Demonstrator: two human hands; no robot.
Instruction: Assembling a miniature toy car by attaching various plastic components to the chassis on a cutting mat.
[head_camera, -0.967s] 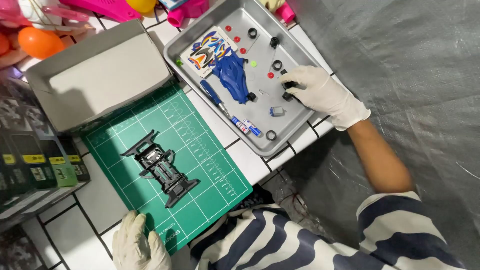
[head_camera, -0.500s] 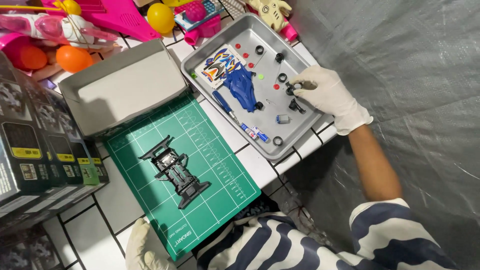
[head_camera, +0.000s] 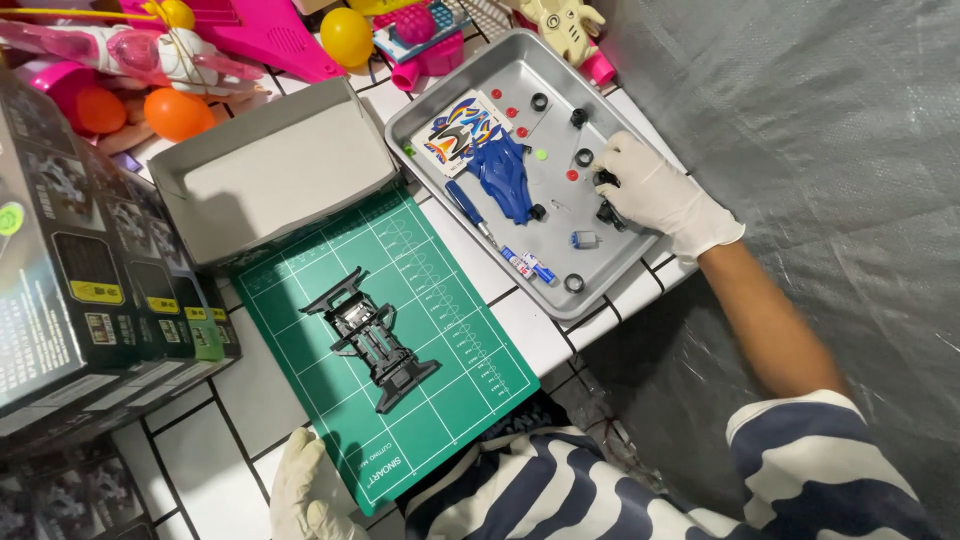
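Note:
My right hand (head_camera: 655, 192), in a white glove, reaches into the metal tray (head_camera: 620, 268) and pinches a small black wheel (head_camera: 606, 181) at its right side. The tray also holds a blue toy car body (head_camera: 502, 172), a sticker sheet (head_camera: 456, 129), a blue screwdriver (head_camera: 470, 209), several black tyres and small red and green parts. A black toy car chassis (head_camera: 371, 337) lies on the green cutting mat (head_camera: 450, 400). My left hand (head_camera: 310, 492), also gloved, rests by the mat's near left corner and holds nothing I can see.
An upturned grey box lid (head_camera: 275, 175) sits beside the tray. Stacked kit boxes (head_camera: 90, 290) fill the left. Pink and orange toys (head_camera: 175, 60) crowd the far edge. Grey sheeting (head_camera: 830, 130) hangs past the white tiled table's right edge.
The view has shifted, so everything sits lower right. My right hand stayed at the tray's right side and closed its fingers on a black wheel. My left hand stays by the mat.

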